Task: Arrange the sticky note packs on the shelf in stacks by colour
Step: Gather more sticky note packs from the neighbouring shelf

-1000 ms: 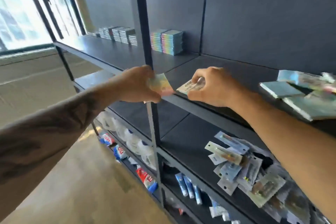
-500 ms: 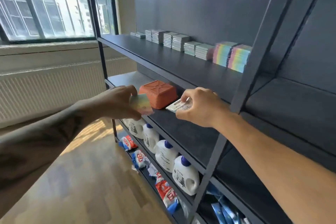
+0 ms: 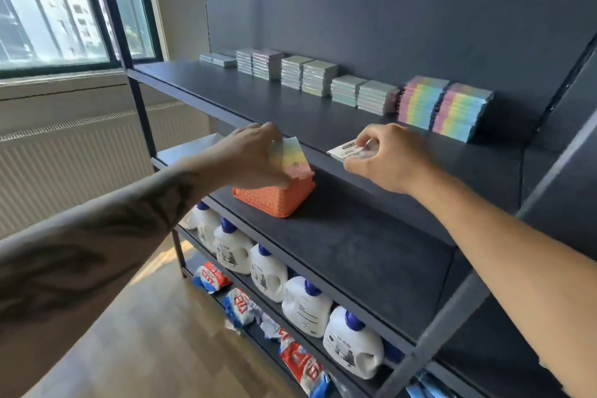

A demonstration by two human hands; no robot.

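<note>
Left hand [image 3: 250, 155]: arm outstretched, fingers curled round a rainbow pack [image 3: 290, 155], held above the orange basket [image 3: 277, 197].
Right hand [image 3: 384, 158]: pinches a white-backed pack [image 3: 347, 150] at the shelf [image 3: 290, 107] edge.
Change: both hands now higher, level with the top shelf; rainbow stacks [image 3: 444, 107] nearer.
Unclear: label print on the white-backed pack unreadable.

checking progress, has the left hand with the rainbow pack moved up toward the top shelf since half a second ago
Yes. The left hand has risen: its rainbow pack now reaches the top shelf front edge, above the orange basket it was level with before.
</note>
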